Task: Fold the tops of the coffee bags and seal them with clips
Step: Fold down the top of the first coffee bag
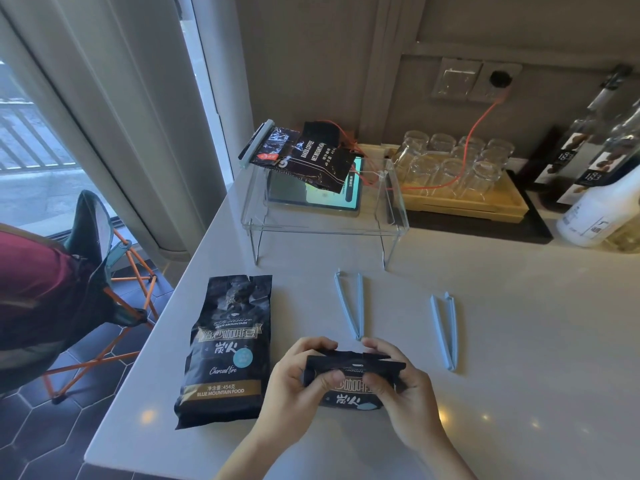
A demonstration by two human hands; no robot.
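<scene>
Your left hand (294, 379) and right hand (398, 379) both pinch the folded top of the coffee bag (353, 379) at the near edge of the white counter (519, 341) — fold line running left to right. The nearest open blue clip (351, 306) lies just beyond your right fingertips (375, 344), long axis near-to-far, hinge end nearest — so the right hand likely reaches. The second clip (445, 330) lies further right; the unfolded bag (227, 348) lies flat to the left.

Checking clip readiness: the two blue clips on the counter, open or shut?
Open. Both blue clips lie in a V, arms spread.
</scene>
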